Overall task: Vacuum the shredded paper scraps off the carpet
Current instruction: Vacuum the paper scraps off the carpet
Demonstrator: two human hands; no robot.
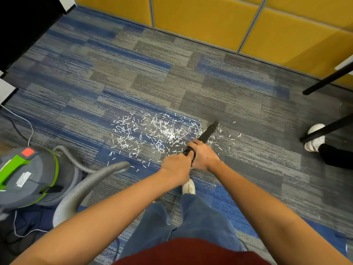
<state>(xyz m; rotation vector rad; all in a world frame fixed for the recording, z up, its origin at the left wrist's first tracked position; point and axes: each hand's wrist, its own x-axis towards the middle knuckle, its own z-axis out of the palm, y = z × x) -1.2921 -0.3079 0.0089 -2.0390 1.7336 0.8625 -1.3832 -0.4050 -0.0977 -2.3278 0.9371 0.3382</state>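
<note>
White shredded paper scraps (152, 133) lie scattered over the blue and grey carpet (238, 104) in front of me. A black vacuum nozzle (208, 131) points forward and right, its tip down at the right edge of the scraps. My right hand (203, 154) grips the nozzle's near end. My left hand (176, 166) grips the same tube just behind it. A grey ribbed hose (82, 190) curves from my hands back to the grey and green vacuum canister (28, 176) at my left.
Yellow partition panels (210, 20) line the far side. Black table legs (328, 79) stand at the right, beside another person's white shoe (315, 137). A white cable (28, 127) runs across the floor at the left. My own shoe (188, 187) is below my hands.
</note>
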